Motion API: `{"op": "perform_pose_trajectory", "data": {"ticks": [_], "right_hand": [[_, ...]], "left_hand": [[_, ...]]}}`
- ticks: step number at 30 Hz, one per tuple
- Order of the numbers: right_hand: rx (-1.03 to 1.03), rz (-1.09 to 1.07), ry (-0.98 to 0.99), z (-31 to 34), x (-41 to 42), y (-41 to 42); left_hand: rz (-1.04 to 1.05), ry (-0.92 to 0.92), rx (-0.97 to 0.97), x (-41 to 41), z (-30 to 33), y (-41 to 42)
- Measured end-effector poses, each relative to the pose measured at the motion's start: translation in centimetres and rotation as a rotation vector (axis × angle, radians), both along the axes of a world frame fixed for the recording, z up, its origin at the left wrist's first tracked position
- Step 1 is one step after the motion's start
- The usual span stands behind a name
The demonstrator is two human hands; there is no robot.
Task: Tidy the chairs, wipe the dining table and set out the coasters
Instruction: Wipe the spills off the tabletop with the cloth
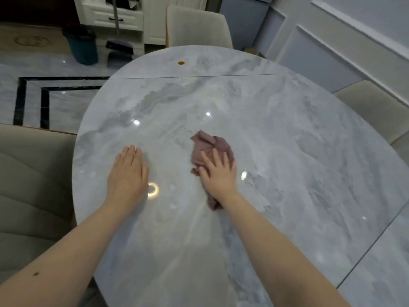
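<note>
A glossy grey marble dining table (276, 134) fills the view. On its middle lies a crumpled mauve cloth (205, 147). My right hand (218, 173) presses flat on the near part of the cloth, fingers spread, with cloth showing beyond the fingertips and behind the wrist. To the left of it, my left hand (128, 173) rests palm down on the bare tabletop with its fingers together, holding nothing. A beige chair (33, 185) stands at the table's left edge, another chair (194, 25) at the far end, and a third chair (376, 107) on the right.
A small orange-brown spot (181, 62) sits near the table's far end. A dark teal bin (83, 46) and a white cabinet (115, 16) stand on the floor beyond the table. A panelled wall (354, 41) runs close along the right side.
</note>
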State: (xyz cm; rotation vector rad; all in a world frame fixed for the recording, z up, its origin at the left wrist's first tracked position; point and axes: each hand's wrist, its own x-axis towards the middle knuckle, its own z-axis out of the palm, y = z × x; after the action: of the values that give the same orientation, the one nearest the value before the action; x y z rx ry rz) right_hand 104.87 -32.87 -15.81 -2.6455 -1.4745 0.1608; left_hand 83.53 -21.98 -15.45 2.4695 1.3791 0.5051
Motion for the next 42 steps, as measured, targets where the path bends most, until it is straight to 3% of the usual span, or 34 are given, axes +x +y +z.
{"op": "perform_pose_trajectory", "data": {"ticks": [3, 5, 11, 17, 21, 28, 31, 35, 42], "right_hand": [[0.018, 0.294, 0.017, -0.4, -2.4, -2.1], [0.048, 0.362, 0.017, -0.4, -0.5, -4.8], [-0.01, 0.08, 0.005, 0.0, 8.6, -7.5], [-0.083, -0.142, -0.013, 0.4, 13.2, 0.1], [-0.102, -0.105, 0.023, 0.6, 13.6, 7.8], [-0.082, 0.088, 0.017, 0.6, 8.3, 17.6], [-0.064, 0.217, 0.028, 0.6, 3.6, 19.7], [-0.03, 0.405, 0.034, 0.4, -2.9, 20.8], [-0.009, 0.627, -0.019, 0.1, -10.2, 16.9]], "left_hand": [[-0.042, 0.008, 0.006, 1.8, -0.2, 0.0], [-0.06, 0.018, 0.01, 2.7, -0.1, 0.3], [-0.015, 0.037, 0.031, 4.4, 0.4, 3.3], [0.008, 0.061, 0.011, 4.2, -1.6, 6.1], [0.011, 0.045, 0.037, 4.1, -2.4, 6.6], [0.011, 0.015, 0.028, 4.2, -2.5, 6.6], [0.029, -0.098, 0.014, 4.1, -2.0, 6.4], [0.131, -0.289, -0.088, 2.2, -0.2, 5.9], [0.301, -0.291, -0.157, -5.0, 0.0, 3.7]]}}
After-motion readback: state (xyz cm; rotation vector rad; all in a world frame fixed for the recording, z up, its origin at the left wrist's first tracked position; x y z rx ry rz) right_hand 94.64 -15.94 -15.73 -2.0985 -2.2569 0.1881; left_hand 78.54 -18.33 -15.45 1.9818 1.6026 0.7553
